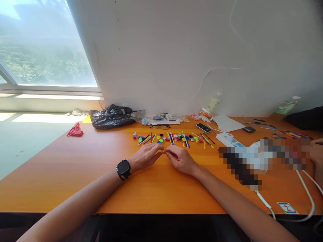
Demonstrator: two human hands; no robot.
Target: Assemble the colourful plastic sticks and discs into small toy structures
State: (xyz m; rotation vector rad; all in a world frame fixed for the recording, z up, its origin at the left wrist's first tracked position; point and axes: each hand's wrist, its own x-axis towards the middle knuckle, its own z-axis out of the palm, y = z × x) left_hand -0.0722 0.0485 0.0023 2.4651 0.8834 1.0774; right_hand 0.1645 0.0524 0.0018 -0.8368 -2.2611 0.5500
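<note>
My left hand (145, 156), a watch (123, 168) on its wrist, meets my right hand (182, 160) just above the middle of the table. The fingertips of both are pinched together, and a tiny reddish piece seems to show between them; its kind is too small to make out. Right behind the fingers lies a row of small coloured plastic pieces: thin arrow-tipped sticks (186, 139) in blue, white, yellow and other colours, and round discs and suction-cup-like bits (161, 136). My hands cover part of this row.
Behind the row lie eyeglasses (160, 126), a black plastic bag (112, 116) and a black phone-like device (204, 127). A red plastic piece (75, 130) lies far left. At right are a power strip (230, 140), white cables (309, 188), a small card (287, 208) and another person's hand (316, 151).
</note>
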